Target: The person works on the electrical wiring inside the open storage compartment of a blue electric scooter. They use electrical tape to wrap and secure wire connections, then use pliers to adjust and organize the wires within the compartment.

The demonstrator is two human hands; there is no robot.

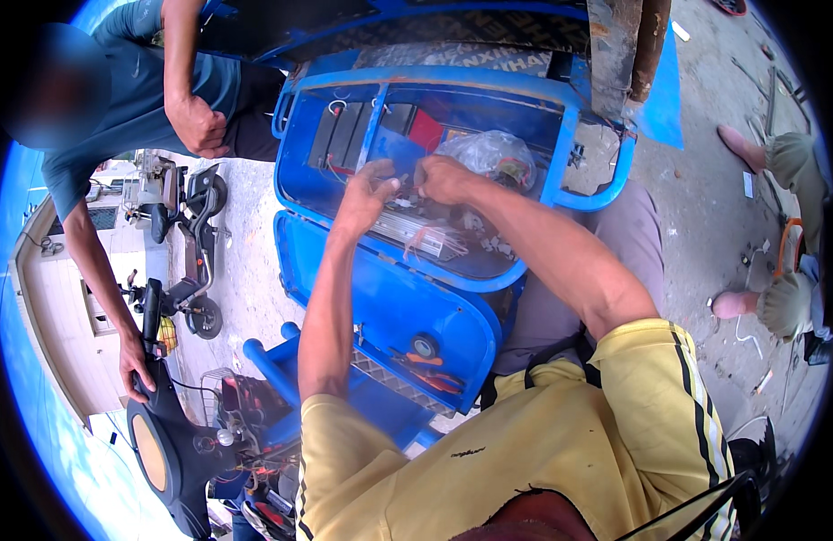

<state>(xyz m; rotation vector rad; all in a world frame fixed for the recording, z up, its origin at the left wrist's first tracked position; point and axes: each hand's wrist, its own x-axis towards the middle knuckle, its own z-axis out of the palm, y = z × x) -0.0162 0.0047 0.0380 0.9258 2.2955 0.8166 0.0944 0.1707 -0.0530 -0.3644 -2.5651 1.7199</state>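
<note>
Both my hands reach into the open battery compartment (561, 135) of a blue three-wheeled electric vehicle. My left hand (367, 185) pinches something small, seemingly thin wires, close to my right hand (442, 178), which has its fingers closed on the same spot. What they hold is too small to make out. Black batteries (344, 131) with red leads sit at the back of the compartment, beside a red block (425, 129). A crumpled clear plastic bag (498, 153) lies just right of my right hand.
A person in a teal shirt (128, 99) stands at the left, one hand on a black scooter's handlebar (137, 379). Another scooter (187, 243) is parked behind. At the right another person's feet (750, 225) rest on concrete ground strewn with tools. Orange pliers (425, 361) lie on the blue footboard.
</note>
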